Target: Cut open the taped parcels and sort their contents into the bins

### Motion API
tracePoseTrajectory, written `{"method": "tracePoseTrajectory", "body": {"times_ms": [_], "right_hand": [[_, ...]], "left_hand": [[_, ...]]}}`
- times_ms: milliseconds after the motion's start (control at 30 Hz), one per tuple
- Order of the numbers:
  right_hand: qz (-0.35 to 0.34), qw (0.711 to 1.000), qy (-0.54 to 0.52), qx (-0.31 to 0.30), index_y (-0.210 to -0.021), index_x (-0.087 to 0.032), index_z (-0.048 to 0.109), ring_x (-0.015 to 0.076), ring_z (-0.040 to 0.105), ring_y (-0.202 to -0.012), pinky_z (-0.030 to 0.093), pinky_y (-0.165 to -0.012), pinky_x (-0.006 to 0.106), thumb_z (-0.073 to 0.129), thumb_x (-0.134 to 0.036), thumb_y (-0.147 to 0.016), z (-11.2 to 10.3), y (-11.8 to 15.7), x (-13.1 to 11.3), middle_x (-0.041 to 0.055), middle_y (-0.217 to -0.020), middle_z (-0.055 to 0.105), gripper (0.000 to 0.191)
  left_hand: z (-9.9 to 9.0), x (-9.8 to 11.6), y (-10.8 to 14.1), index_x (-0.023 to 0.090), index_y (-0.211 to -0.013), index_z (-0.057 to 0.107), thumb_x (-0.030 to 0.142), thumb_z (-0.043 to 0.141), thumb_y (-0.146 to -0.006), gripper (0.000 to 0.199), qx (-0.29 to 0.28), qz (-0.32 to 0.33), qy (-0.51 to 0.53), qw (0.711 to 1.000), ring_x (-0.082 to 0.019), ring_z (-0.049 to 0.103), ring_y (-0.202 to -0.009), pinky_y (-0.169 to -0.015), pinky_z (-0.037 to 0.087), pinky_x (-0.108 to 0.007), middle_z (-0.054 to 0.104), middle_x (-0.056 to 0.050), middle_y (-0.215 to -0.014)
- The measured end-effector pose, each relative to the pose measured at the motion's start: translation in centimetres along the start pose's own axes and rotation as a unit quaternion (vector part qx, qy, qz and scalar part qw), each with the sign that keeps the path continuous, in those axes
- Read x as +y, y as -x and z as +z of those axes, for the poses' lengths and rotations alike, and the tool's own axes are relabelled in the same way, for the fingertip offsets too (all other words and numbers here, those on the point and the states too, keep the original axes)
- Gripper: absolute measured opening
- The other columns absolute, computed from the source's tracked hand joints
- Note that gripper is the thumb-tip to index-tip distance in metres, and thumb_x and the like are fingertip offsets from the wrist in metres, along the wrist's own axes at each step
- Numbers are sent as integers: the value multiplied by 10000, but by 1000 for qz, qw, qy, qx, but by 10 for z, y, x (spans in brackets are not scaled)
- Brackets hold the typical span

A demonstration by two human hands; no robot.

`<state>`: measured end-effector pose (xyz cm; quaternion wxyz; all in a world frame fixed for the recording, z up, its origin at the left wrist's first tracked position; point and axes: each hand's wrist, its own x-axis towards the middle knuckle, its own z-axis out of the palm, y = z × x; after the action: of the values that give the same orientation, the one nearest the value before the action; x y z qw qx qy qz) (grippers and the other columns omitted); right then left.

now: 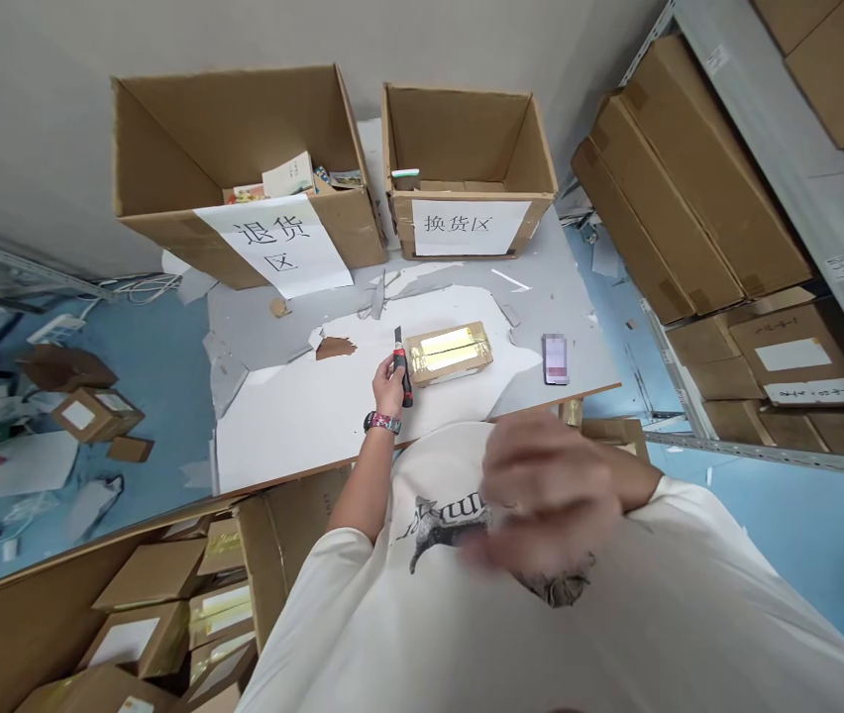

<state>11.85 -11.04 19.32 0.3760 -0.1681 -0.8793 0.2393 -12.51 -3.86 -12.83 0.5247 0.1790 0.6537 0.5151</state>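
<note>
Hovering nearest, before the white shirt [652,594], the right hand [541,485] is blurred; whether it holds anything, I cannot tell. Beyond it, the left hand [389,384] grips a red-and-black utility knife [400,358], its tip toward twelve o'clock. Just beside the knife, at its three o'clock, a taped cardboard parcel [450,352] lies on the table [280,426]. At the parcel's three o'clock rests a phone [556,358]. Farthest back, a large open carton [259,129] stands at ten o'clock, a smaller carton [459,129] at twelve.
</note>
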Motion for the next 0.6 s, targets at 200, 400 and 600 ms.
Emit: {"method": "tracePoseTrajectory", "body": {"times_ms": [200, 400, 600], "right_hand": [[320, 943, 86, -24, -1205, -222, 785, 308, 693, -1129, 606, -1074, 497, 546, -226, -1117, 59, 19, 162, 140, -1175, 785, 255], [420, 851, 140, -283, -1703, -145, 598, 404, 375, -1679, 314, -1407, 581, 712, -313, -1102, 113, 54, 202, 217, -1863, 480, 635], [434, 833, 166, -302, -1669, -121, 606, 409, 421, -1571, 335, -1356, 563, 667, -392, -1147, 129, 47, 214, 240, -1795, 499, 591]], "left_hand": [[-12, 6, -4, 195, -1512, 761, 310, 875, -966, 570, 54, -5, 19, 998, -193, 807, -845, -605, 567, -238, 766, -83, -1124], [-24, 7, 7, 175, -1484, 750, 319, 884, -932, 586, 76, -12, 25, 997, -175, 802, -790, -602, 559, -232, 728, -26, -1004], [-35, 7, 20, 173, -1465, 739, 287, 871, -917, 575, 80, -21, 30, 996, -161, 785, -769, -579, 538, -213, 720, -17, -983]]}}
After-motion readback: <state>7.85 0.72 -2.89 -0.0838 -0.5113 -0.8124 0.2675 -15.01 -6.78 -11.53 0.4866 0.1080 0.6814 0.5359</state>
